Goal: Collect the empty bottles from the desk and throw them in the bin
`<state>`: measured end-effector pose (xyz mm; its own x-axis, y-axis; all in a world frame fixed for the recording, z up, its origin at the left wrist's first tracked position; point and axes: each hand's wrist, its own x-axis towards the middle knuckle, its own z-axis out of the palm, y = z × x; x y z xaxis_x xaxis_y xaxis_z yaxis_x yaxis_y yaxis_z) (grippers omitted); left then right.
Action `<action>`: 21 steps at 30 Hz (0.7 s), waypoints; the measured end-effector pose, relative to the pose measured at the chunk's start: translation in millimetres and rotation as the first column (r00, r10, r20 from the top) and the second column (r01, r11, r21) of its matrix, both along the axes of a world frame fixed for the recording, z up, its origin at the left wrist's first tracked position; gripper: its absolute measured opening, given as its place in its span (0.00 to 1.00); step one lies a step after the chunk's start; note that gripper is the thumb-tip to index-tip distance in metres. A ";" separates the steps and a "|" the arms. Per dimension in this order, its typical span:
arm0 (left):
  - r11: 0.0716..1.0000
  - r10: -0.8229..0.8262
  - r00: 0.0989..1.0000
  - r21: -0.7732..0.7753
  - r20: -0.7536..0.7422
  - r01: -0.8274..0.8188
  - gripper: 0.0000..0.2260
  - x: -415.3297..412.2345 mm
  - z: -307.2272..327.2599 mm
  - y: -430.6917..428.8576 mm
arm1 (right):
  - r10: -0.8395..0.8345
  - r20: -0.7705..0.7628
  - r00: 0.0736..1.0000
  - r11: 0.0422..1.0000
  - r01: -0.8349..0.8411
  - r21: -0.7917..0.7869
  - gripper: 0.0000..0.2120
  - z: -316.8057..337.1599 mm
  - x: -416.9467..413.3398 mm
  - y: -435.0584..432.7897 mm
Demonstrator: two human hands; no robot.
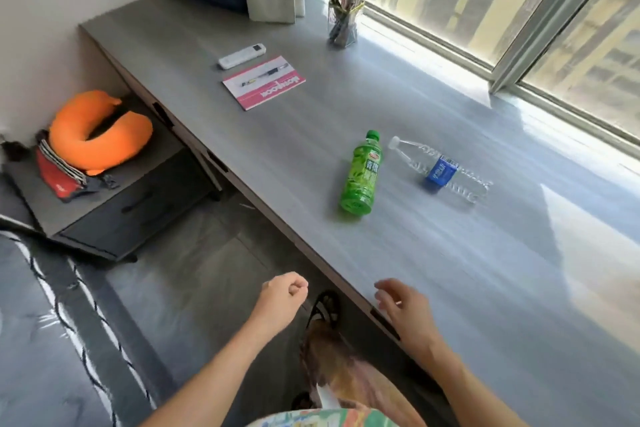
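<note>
Two bottles lie on their sides on the grey desk [433, 270]. The green bottle [362, 173] has a green cap pointing away from me. To its right lies a clear bottle [440, 168] with a blue label and a white cap. My left hand [282, 298] hovers below the desk's front edge, fingers curled into a loose fist with nothing in it. My right hand [403, 307] floats over the desk edge, fingers apart and slightly bent, empty. Both hands are well short of the bottles. No bin is in view.
Further along the desk are a pink notebook [265, 83] with a pen on it, a white remote [242, 56] and a clear pen holder [343, 26] by the window. A low dark drawer unit [114, 204] carries an orange neck pillow [100, 132].
</note>
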<state>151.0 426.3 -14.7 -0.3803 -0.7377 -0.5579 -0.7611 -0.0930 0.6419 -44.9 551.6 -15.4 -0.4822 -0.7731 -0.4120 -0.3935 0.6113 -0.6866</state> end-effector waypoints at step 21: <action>0.983 -0.152 0.988 -0.103 0.019 0.153 0.28 -169.4 14.2 -163.9 | -0.003 -0.557 0.831 0.888 0.258 0.382 0.36 -2.2 -196.4 -141.2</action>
